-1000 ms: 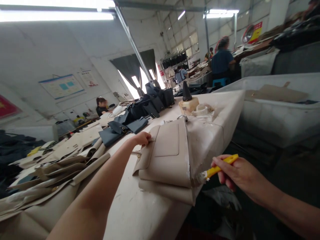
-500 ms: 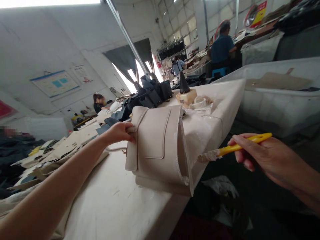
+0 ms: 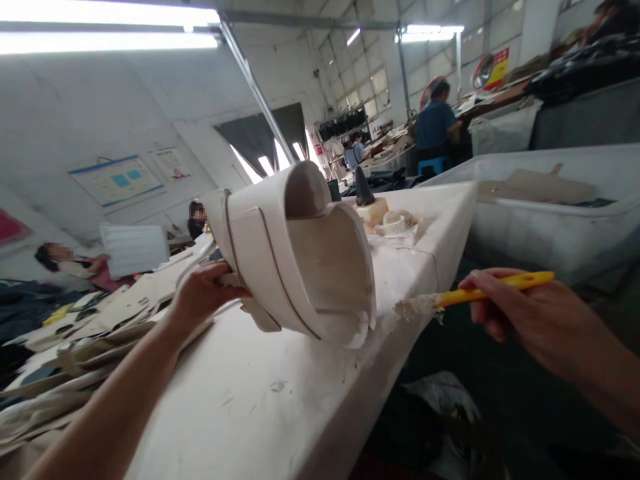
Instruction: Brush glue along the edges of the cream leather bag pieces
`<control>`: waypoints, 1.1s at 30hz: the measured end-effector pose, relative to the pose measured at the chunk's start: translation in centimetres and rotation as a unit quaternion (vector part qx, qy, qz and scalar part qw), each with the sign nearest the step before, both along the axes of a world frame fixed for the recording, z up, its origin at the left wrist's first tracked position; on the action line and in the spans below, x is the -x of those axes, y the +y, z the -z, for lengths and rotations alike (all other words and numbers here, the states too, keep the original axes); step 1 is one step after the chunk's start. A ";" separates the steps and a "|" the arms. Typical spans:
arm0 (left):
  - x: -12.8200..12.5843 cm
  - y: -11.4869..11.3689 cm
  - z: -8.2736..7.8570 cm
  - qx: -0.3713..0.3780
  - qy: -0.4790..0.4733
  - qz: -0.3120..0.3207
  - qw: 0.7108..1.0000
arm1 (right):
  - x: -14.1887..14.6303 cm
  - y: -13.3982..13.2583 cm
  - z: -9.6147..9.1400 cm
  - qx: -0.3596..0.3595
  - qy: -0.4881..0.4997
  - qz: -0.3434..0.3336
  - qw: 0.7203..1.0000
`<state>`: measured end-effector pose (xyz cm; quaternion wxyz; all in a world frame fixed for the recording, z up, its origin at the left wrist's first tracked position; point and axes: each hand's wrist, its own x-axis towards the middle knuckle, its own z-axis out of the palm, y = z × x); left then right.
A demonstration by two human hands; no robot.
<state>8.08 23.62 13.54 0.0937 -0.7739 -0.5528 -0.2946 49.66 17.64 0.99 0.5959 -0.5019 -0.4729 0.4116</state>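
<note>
A cream bag [image 3: 260, 260] is tilted above the table, its open end turned to the right so that its hollow inside shows. My left hand [image 3: 205, 290] is closed on the bag's left end, at the handle side. To the right, my right hand [image 3: 505, 300] grips a brush [image 3: 470, 295] by its yellow handle. The brush's bristles are caked with a pale, glue-like substance and point left, apart from the bag, near the table's right edge.
The pale worktable [image 3: 225, 407] holds a glue-stained block with a black cone [image 3: 364, 187] and a roll of tape [image 3: 393, 223]. Bag pieces [image 3: 120, 300] lie at the left. A large white bin [image 3: 550, 227] stands at the right. Several people sit further back.
My left hand has lifted and turned the bag, so its open end now faces me more. The brush has barely moved. Another person has come into view at the left.
</note>
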 end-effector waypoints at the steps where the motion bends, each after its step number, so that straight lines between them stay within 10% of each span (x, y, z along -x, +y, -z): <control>1: 0.1 -0.3 1.1 0.017 -0.012 0.022 1.000 | 0.0 0.0 0.2 0.000 -0.014 -0.004 1.000; 8: 0.1 -2.7 6.6 0.089 -0.011 0.066 0.994 | 1.2 1.1 1.1 0.008 -0.048 -0.064 0.997; 17: -0.5 -3.2 7.4 0.062 -0.019 0.076 0.995 | 6.4 3.1 -0.6 0.111 -0.121 -0.176 0.971; 26: -0.7 -2.9 8.4 0.067 -0.010 0.082 0.994 | 6.7 7.9 -1.2 0.047 -0.134 -0.100 0.985; 33: -0.6 -3.1 9.0 0.060 -0.023 0.092 0.994 | 6.5 3.6 -1.7 0.094 -0.160 -0.218 0.958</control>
